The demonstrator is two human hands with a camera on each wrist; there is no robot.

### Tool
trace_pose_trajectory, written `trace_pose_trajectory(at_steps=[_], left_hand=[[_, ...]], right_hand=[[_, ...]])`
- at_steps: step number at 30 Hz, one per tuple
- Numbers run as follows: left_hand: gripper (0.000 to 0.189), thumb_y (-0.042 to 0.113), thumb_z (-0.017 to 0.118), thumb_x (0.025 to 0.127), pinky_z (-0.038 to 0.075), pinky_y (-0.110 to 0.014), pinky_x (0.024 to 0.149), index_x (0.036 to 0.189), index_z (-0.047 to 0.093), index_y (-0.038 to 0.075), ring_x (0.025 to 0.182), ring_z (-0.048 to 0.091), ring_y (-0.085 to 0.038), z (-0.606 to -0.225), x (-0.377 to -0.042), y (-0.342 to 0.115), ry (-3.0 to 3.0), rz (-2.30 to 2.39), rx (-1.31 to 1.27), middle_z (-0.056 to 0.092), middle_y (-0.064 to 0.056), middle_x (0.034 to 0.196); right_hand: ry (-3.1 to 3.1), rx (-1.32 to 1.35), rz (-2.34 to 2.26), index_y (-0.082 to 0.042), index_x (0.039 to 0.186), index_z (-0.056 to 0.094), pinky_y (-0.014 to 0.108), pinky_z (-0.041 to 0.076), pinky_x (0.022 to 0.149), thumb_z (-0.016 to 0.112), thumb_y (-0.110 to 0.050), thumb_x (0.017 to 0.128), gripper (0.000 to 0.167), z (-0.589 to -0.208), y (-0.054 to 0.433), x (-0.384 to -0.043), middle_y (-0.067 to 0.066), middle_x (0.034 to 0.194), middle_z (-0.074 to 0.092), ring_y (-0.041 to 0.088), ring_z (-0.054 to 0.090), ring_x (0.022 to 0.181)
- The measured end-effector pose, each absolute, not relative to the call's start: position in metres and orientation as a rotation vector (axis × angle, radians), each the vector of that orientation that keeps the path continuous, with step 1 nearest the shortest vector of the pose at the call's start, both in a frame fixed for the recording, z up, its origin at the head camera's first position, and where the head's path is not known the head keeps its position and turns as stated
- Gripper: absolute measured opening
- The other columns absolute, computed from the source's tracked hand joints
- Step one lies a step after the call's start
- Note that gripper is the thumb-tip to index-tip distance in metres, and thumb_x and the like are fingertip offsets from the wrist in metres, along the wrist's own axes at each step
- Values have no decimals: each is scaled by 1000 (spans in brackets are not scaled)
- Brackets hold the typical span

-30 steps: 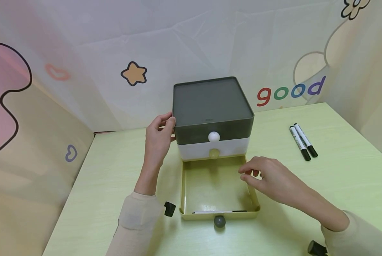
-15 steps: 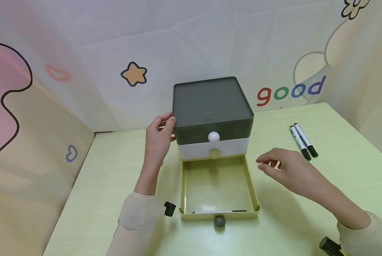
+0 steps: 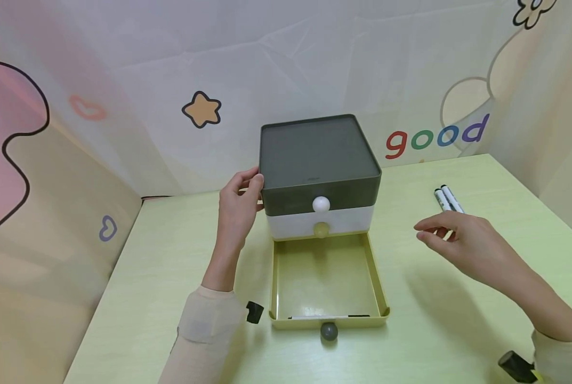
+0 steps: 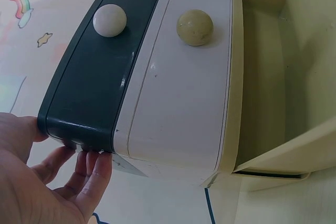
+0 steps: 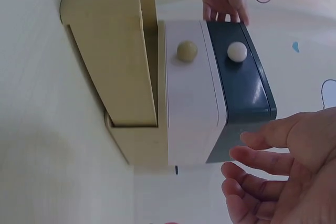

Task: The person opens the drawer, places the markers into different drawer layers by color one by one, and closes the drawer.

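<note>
A stacked drawer box (image 3: 320,154), dark grey over white over yellow-green, stands mid-table. Its bottom drawer (image 3: 326,277) is pulled out, and a white marker with a black cap (image 3: 331,317) lies inside along the front wall. My left hand (image 3: 238,208) rests against the upper left side, thumb at the top edge and fingertips on the side wall in the left wrist view. To the right of the drawer, my right hand (image 3: 473,245) hovers over the table, fingers loosely bent and holding nothing. It overlaps two white markers (image 3: 449,200), whose black caps are hidden.
The pale green table (image 3: 180,298) meets a printed cloth backdrop (image 3: 309,64) behind the box. The drawer's dark round knob (image 3: 329,332) sticks out toward me. White (image 3: 321,204) and yellowish knobs (image 3: 321,230) mark the two upper drawers, both pushed in.
My right hand has moved right, from over the drawer's right wall to in front of the two markers. My left hand and the drawer box have stayed put.
</note>
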State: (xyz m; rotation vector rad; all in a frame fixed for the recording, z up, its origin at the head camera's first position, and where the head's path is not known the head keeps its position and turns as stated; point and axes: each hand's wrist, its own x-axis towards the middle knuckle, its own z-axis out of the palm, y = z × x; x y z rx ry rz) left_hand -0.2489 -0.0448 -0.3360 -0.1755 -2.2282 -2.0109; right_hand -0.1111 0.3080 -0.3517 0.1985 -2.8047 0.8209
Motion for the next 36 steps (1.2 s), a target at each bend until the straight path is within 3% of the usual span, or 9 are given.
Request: trace_pose_trajectory(at_steps=[15, 27, 36], left_hand=[[34, 22, 59, 103, 62, -36, 81, 135, 69, 12, 89, 66, -24, -337, -250, -44, -2221, -2014, -189, 66, -8, 111], [35, 23, 59, 104, 62, -38, 83, 136, 68, 13, 90, 66, -25, -336, -249, -46, -2234, -2005, -182, 65, -9, 111], [35, 23, 59, 104, 62, -38, 83, 136, 68, 13, 90, 66, -25, -337, -249, -45, -2228, -2015, -177, 65, -9, 111]], right_hand=[[-2776, 62, 778, -3, 113, 77, 27, 47, 53, 69, -16, 99, 20, -355, 351, -120, 8, 94, 73, 6, 59, 72], [-2802, -21, 695, 3, 114, 75, 30, 42, 53, 66, -18, 101, 26, -360, 372, -133, 15, 92, 73, 25, 59, 78], [-2780, -43, 670, 3, 112, 76, 31, 43, 57, 64, -18, 101, 27, -365, 387, -142, 19, 93, 74, 29, 62, 81]])
